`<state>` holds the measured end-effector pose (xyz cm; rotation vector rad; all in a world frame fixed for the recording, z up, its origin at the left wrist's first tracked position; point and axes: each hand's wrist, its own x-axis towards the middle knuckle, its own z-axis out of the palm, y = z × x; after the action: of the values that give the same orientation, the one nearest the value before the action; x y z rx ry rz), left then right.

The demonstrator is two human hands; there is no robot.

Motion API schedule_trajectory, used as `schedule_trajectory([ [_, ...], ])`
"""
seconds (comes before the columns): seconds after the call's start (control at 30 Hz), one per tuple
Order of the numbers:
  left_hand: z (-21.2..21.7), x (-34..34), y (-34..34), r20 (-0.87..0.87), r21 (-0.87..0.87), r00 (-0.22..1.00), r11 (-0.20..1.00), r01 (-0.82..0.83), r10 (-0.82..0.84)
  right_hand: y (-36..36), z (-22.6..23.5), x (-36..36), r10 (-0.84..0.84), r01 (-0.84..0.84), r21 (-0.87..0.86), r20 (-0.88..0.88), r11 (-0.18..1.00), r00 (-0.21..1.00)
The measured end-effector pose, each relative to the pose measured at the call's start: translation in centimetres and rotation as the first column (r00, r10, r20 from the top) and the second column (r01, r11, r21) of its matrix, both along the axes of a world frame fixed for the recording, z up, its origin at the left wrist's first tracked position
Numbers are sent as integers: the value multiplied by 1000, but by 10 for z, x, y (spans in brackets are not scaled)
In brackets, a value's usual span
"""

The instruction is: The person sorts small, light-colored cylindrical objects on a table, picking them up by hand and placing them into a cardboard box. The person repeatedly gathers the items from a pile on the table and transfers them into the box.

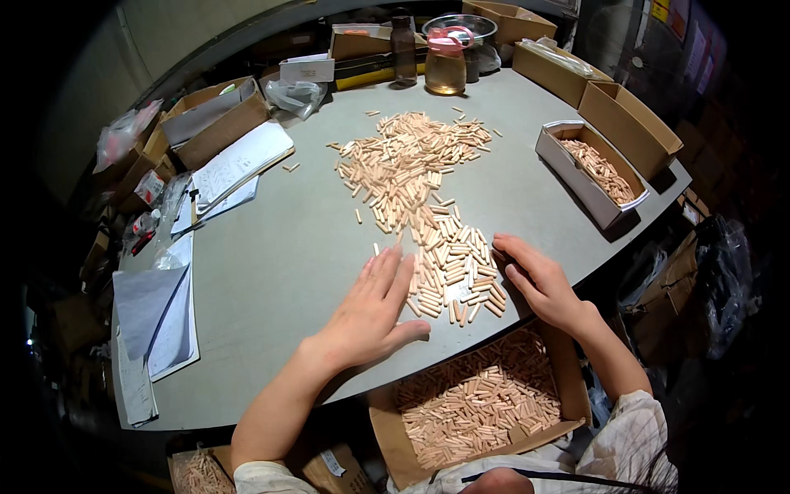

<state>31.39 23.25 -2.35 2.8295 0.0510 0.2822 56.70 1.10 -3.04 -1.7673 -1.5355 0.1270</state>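
A loose pile of short wooden dowels (pixel 395 165) spreads over the grey table (pixel 255 247), with a thinner layer of them reaching toward the front edge. My left hand (pixel 374 305) rests flat at the left side of that nearer layer, fingers stretched out and thumb apart. On its right side is my right hand (pixel 539 280), fingers extended and slightly curved beside the dowels, thumb apart. Neither hand grips a dowel. Below the table's front edge, a cardboard box (pixel 383 428) full of the same dowels stands against my body.
A narrow carton (pixel 580 185) of dowels stands at the right, beside an open brown box (pixel 629 123). At the back are a pink-lidded jug (pixel 445 74) and a dark bottle (pixel 403 53). Notebooks (pixel 243 165) and papers (pixel 152 313) lie along the left edge.
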Motion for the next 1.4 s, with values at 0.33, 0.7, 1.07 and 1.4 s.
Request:
schedule_trajectory([
  [0.33,8,1,0,9,-103,990,984,144,-144,-3,-5,-5,98,-106,19,-555,994,826],
  [0.7,-12,-4,19,46,43,959,958,-282,280,4,-9,0,-11,-10,-77,-261,997,965],
  [1.07,-5,-2,15,-70,11,996,998,-61,62,11,-5,5,115,-168,24,-821,985,559],
  [1.4,-4,-4,12,-72,-5,996,999,-52,52,-4,-11,14,139,19,185,-797,982,587],
])
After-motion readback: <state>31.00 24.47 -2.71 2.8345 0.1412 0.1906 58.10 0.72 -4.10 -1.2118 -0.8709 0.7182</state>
